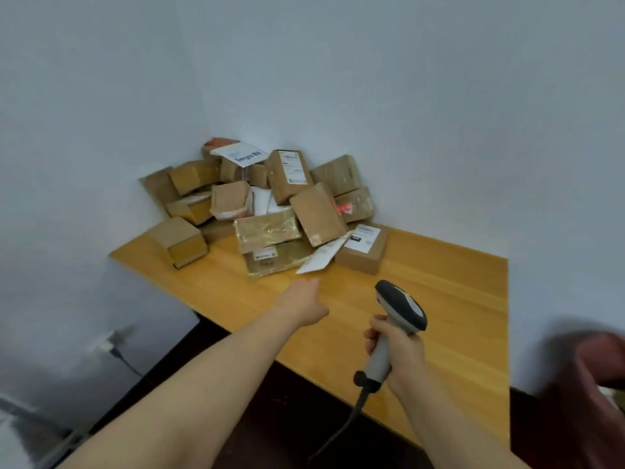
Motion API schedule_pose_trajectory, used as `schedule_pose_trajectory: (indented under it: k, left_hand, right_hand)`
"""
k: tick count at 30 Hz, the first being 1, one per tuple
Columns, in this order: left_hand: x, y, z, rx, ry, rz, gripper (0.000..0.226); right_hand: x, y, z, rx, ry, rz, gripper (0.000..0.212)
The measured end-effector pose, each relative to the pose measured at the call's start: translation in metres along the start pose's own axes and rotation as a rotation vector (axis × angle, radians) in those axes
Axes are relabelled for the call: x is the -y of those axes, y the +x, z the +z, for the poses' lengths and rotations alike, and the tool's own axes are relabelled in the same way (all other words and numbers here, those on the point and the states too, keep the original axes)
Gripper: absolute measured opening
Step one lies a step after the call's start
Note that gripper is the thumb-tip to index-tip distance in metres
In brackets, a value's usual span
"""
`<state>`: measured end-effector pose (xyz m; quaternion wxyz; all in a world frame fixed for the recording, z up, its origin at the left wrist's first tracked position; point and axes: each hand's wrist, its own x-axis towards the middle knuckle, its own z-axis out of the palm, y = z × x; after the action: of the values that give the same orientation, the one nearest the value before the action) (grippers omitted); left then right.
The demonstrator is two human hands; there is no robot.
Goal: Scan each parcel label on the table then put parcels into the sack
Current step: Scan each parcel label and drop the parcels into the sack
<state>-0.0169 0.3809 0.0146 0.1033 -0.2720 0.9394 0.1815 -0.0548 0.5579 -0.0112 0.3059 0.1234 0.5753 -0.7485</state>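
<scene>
Several brown cardboard parcels (pixel 267 201) lie heaped in the far corner of the wooden table (pixel 456 299). A flat white envelope (pixel 321 258) pokes out at the front of the heap, beside a labelled box (pixel 363 248). My left hand (pixel 304 301) stretches over the table with straight fingers, its tips just short of the envelope, holding nothing. My right hand (pixel 397 350) grips the grey handle of a barcode scanner (pixel 399 306), whose dark head points toward the heap. A dark red sack (pixel 588 384) shows blurred at the right edge, beside the table.
White walls meet behind the heap. The scanner's black cable (pixel 341 431) hangs down past the table's near edge. A wall socket with a plugged cord (pixel 108 346) sits low on the left wall. The floor below is dark.
</scene>
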Motion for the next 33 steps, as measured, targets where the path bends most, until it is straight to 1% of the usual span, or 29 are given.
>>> schedule_pose_trajectory:
  k: [4,6,9,12,19,24,27,29,33]
  left_hand:
    - [0.095,0.014,-0.051,-0.068,-0.105,-0.122,0.061]
    - [0.136,0.02,-0.073,-0.098,-0.152,-0.148,0.059]
    - [0.189,0.04,-0.098,-0.121,-0.144,-0.186,0.06]
    - [0.228,0.069,-0.112,-0.149,-0.121,-0.233,0.065]
    - [0.268,0.146,-0.147,-0.192,-0.075,-0.242,0.069]
    - [0.281,0.209,-0.172,-0.176,0.033,-0.229,0.07]
    - [0.286,0.246,-0.181,-0.173,0.059,-0.177,0.076]
    - [0.289,0.27,-0.181,-0.187,0.049,-0.145,0.082]
    - [0.295,0.323,-0.18,-0.162,0.058,-0.054,0.105]
  right_hand:
    - [-0.004,0.017,0.112,0.099,-0.003,-0.011,0.011]
    - [-0.007,0.023,0.16,0.141,-0.011,0.004,0.013]
    - [-0.011,0.037,0.214,0.178,-0.027,-0.004,0.01]
    - [-0.009,0.051,0.251,0.19,-0.039,-0.029,0.009]
    - [0.016,0.109,0.323,0.282,0.0,-0.046,0.015]
    - [0.04,0.157,0.364,0.305,0.102,0.018,0.014]
    - [0.051,0.183,0.38,0.31,0.162,0.058,0.013]
    - [0.054,0.198,0.388,0.287,0.158,0.057,0.011]
    - [0.057,0.222,0.4,0.264,0.148,0.077,0.008]
